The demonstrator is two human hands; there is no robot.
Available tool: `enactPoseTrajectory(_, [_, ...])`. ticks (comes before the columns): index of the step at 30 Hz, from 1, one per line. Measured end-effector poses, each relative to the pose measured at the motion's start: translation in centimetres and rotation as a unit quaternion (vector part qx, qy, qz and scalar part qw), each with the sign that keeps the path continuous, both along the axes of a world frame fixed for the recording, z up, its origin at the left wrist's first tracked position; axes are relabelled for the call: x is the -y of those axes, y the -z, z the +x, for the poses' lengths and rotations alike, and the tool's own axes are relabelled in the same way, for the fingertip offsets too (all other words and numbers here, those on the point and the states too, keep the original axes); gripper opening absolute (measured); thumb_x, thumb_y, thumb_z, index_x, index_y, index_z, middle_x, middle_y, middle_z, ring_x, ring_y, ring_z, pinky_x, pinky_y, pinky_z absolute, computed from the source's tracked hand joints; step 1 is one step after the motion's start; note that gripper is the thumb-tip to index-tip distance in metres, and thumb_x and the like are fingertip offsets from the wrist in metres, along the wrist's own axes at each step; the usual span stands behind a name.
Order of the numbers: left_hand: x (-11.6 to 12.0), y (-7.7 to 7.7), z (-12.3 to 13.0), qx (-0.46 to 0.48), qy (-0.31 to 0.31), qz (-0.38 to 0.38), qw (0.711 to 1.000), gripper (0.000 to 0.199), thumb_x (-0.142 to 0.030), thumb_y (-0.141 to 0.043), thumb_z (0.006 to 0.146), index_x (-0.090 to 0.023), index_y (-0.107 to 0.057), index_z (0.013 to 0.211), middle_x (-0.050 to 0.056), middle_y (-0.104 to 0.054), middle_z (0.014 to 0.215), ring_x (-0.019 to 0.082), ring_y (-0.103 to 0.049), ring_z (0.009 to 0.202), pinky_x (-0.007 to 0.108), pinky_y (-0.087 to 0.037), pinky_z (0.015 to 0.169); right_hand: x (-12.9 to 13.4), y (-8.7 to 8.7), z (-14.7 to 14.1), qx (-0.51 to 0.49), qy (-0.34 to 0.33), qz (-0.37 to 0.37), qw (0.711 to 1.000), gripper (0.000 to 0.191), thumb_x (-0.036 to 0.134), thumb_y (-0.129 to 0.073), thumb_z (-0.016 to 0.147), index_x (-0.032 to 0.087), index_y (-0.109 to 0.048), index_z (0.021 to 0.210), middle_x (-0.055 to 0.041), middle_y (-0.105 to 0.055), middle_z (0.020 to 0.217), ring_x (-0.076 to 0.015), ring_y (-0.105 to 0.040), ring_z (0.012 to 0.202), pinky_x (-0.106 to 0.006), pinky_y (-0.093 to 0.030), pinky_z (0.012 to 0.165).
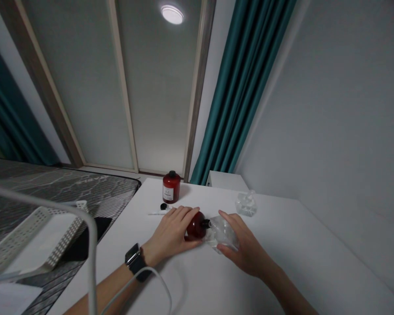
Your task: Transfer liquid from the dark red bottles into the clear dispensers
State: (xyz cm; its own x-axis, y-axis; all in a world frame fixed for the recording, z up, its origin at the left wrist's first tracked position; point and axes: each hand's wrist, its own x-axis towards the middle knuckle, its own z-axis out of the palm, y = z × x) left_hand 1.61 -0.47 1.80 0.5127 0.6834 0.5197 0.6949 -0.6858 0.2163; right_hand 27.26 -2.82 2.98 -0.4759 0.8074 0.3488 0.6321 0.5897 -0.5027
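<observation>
A dark red bottle (196, 225) lies on its side, or steeply tilted, low over the white table, its black neck pointing right. My left hand (175, 227), with a watch on the wrist, is wrapped round its body. Crumpled clear plastic, which looks like a bag (223, 232), meets the bottle's black neck. My right hand (246, 245) curls round that plastic from the right, thumb below and fingers above. Whether the neck sits inside the plastic or only touches it, I cannot tell.
On the white table (144, 280) stands another red bottle (171, 188) with a white label. A small black cap (164, 206) and a thin white item (156, 213) lie before it. More clear plastic (246, 204) rests back right. A white basket (49, 232) is at left; a white cable (92, 245) crosses the foreground.
</observation>
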Motion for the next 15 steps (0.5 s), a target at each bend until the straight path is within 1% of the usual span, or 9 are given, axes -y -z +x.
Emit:
enactPoseTrajectory(4, [0.0,0.1,-0.2,0.017,-0.011,0.002,1.0,0.075,-0.045,-0.077,0.077,-0.018,-0.041,0.136,0.014,-0.064,0.121,0.033,-0.063,0.107,0.048,-0.052,0.09,-0.1,-1.3,-0.3,0.017,0.0,-0.014,1.0,0.076,0.021,-0.067,0.082,0.021,-0.032,0.15,-0.014,-0.053,0.132,-0.0288,-0.053,0.124,-0.051,-0.044,0.109])
enactPoseTrajectory(8, [0.0,0.2,-0.4,0.036,-0.017,0.013,0.999,0.076,-0.044,-0.078,0.076,-0.018,-0.041,0.137,0.014,-0.064,0.121,0.032,-0.063,0.107,0.048,-0.053,0.089,-0.3,-2.5,-0.6,0.036,-0.007,-0.02,0.999,0.075,0.023,-0.065,0.084,0.024,-0.031,0.151,-0.0135,-0.052,0.137,-0.0284,-0.051,0.128,-0.051,-0.043,0.11])
enactPoseTrajectory(15, [0.3,0.1,-0.5,0.068,-0.031,0.026,0.997,0.076,-0.043,-0.079,0.076,-0.019,-0.04,0.136,0.014,-0.064,0.121,0.033,-0.063,0.107,0.048,-0.053,0.089,-0.6,-4.2,-1.0,0.074,-0.013,0.002,0.997,0.074,0.026,-0.065,0.085,0.025,-0.031,0.151,-0.0133,-0.054,0.137,-0.0289,-0.052,0.128,-0.051,-0.044,0.109])
